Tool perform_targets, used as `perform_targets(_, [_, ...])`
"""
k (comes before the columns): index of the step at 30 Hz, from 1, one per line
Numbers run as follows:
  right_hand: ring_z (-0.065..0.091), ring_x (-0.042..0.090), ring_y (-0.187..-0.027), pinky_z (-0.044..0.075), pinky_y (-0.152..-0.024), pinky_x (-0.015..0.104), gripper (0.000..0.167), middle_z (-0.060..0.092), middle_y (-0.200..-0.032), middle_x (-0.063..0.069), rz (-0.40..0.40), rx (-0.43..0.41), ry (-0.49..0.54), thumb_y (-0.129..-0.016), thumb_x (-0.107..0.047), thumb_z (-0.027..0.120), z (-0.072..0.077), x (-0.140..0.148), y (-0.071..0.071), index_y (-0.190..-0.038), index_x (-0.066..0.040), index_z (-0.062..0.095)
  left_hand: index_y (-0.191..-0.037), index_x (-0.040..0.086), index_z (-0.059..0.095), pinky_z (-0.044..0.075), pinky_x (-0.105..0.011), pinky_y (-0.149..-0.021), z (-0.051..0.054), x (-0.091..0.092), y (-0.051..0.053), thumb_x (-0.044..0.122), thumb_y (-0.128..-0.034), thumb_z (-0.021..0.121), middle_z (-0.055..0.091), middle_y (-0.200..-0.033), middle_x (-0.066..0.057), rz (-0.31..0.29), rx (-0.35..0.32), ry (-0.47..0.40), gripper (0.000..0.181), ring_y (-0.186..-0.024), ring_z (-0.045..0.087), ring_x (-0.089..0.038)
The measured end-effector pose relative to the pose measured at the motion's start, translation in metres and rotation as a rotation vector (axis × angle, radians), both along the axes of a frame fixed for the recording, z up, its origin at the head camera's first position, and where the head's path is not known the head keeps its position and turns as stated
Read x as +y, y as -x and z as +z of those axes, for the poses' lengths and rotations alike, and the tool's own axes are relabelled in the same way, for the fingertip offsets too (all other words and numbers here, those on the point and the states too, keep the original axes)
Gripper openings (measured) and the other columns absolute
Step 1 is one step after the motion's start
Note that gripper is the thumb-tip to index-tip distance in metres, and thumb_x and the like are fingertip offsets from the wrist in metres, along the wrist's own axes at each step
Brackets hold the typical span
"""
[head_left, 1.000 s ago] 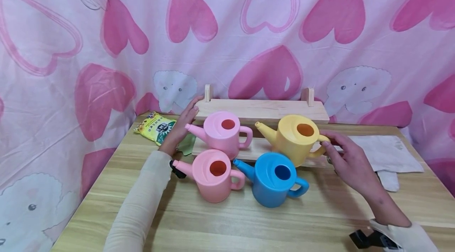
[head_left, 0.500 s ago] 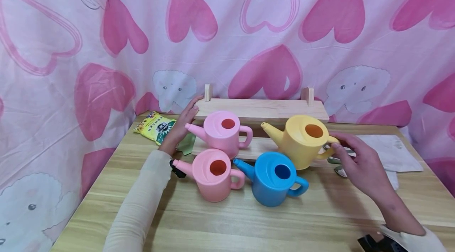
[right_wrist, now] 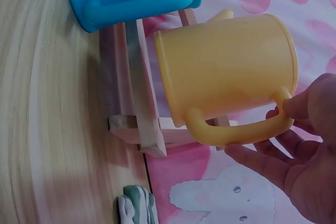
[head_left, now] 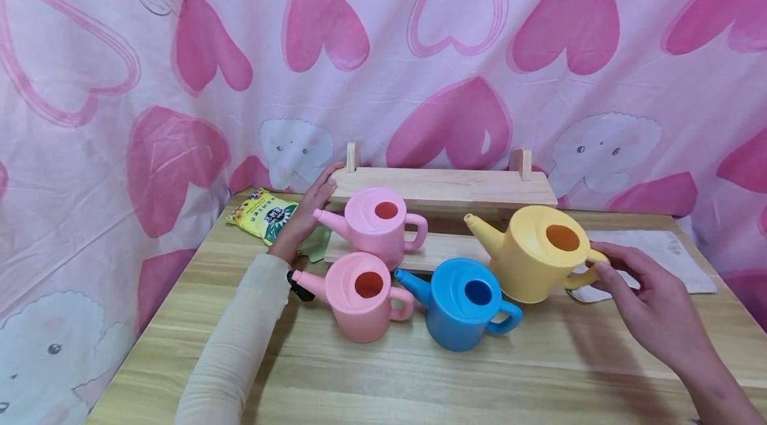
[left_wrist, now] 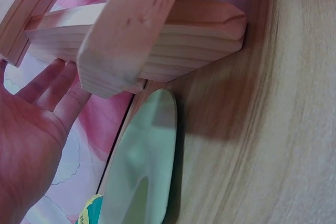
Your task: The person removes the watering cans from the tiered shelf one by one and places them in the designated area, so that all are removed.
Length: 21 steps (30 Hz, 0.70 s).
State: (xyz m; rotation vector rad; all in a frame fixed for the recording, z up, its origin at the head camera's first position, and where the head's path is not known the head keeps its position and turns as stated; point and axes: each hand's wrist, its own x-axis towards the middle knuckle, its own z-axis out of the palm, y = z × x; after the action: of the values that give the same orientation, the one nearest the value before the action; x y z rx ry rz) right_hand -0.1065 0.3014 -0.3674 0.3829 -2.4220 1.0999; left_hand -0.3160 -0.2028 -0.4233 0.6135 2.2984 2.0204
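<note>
Enclosed on the back and left by a pale pink cloth curtain (head_left: pixel 359 105), hanging in soft vertical folds and filling the upper half of the frame. Printed all over with solid deep-pink hearts (head_left: pixel 323 22), points upward, and with thin pink outlined hearts (head_left: pixel 458 2) at upper left and top centre. Patterned too with fluffy white animal figures (head_left: pixel 296 152) at lower left and on both sides of centre. Spread below with a light-brown wood-grain tabletop (head_left: pixel 419 382), narrowing toward the curtain. Lit evenly, with soft-edged shadows at lower right.
</note>
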Motion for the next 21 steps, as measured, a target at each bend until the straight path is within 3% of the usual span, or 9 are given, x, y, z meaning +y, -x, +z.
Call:
perform_targets(7, [0.063,-0.002,-0.097,0.052,-0.072,0.01,0.038,0.068,-0.109,-0.005,-0.012,-0.032,0.014,-0.094,0.013,0.066,-0.002,0.012,-0.014,-0.13,0.0,0.066,-0.164,0.022,0.028,0.036,-0.062,-0.11,0.0,0.0,-0.001,0.038,-0.1119,0.035,0.031,-0.162,-0.013,-0.014,-0.007,-0.016,0.055,-0.139,0.039,-0.039])
perform_targets(21, [0.069,-0.003,-0.092,0.054,-0.072,0.013,0.042,0.069,-0.11,-0.008,0.02,-0.009,0.015,-0.089,0.024,0.063,-0.007,0.023,-0.036,-0.127,0.006,0.064,-0.163,0.026,0.029,0.033,-0.062,-0.112,0.001,0.001,0.0,0.044,-0.1105,0.038,0.029,-0.164,-0.008,0.017,-0.027,0.031,0.056,-0.142,0.037,-0.037])
